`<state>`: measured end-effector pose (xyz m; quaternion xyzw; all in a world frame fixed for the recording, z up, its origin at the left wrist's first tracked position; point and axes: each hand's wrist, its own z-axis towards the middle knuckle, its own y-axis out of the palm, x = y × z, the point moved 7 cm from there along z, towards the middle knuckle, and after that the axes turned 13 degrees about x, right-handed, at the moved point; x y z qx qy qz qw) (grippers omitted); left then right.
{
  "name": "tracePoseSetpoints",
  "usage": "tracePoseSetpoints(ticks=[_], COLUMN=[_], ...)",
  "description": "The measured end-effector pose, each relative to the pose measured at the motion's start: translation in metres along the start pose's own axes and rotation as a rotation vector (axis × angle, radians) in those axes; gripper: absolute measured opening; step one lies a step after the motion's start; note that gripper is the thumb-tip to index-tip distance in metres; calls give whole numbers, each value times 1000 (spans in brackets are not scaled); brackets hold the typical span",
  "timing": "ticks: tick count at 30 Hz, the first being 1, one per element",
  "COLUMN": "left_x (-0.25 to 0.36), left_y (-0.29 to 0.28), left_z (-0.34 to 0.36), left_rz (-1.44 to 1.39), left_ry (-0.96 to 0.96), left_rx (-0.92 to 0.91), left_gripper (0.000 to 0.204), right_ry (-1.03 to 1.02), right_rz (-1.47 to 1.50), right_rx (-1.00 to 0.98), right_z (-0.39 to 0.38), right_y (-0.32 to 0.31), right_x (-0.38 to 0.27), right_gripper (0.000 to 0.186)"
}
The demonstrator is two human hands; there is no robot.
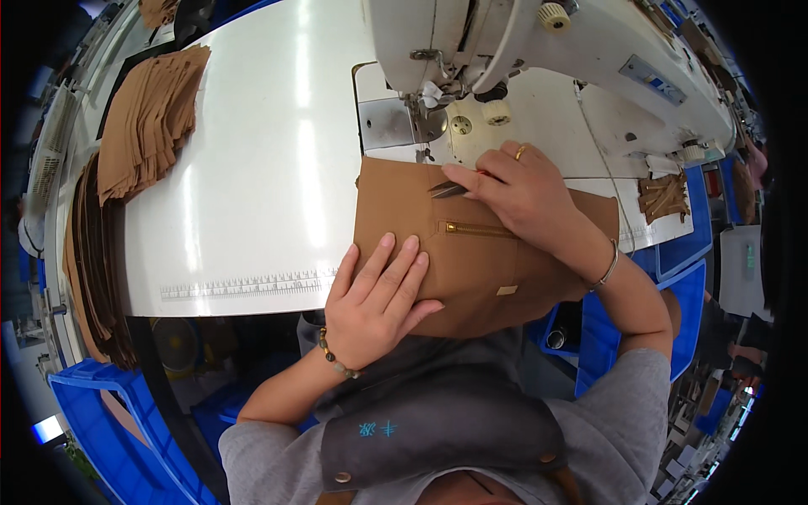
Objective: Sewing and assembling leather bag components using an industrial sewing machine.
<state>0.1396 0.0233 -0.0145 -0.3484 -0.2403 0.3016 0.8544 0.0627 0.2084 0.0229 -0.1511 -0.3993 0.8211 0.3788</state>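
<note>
A brown fabric panel (471, 286) with a brass zipper (480, 229) and a small pale label lies at the table's front edge, partly hanging over it. My left hand (377, 295) rests flat on its left part, fingers spread. In my right hand (526, 189) is a pair of thread snips (449, 190), its blades over the panel's upper edge and its handle mostly hidden by my fingers. Just beyond the panel stands a white sewing machine (547, 38), its needle area (423, 126) above a metal plate.
Stacked brown fabric pieces (156, 122) lie at the table's left, with more hanging over the edge below. A bundle of small brown pieces with zippers (663, 198) sits at the right. Blue bins (126, 429) stand below on both sides. A printed ruler (244, 286) runs along the front edge.
</note>
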Motion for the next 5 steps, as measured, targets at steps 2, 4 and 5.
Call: tracePoseSetpoints(ticks=[2,4,5], left_x=[0,1,1], left_y=[1,1,2], left_z=[-3,-5,-6], left_rz=[11,0,-4], left_ry=[16,10,10], left_rx=[7,4,-18], left_gripper=[60,59,58], right_ry=[-26,-42,-42], right_rz=[64,107,105], right_rx=[23,-36,-37], right_z=[-1,-3,-3], right_y=[6,13,13], right_x=[-4,-6,-5], right_gripper=[33,34,34])
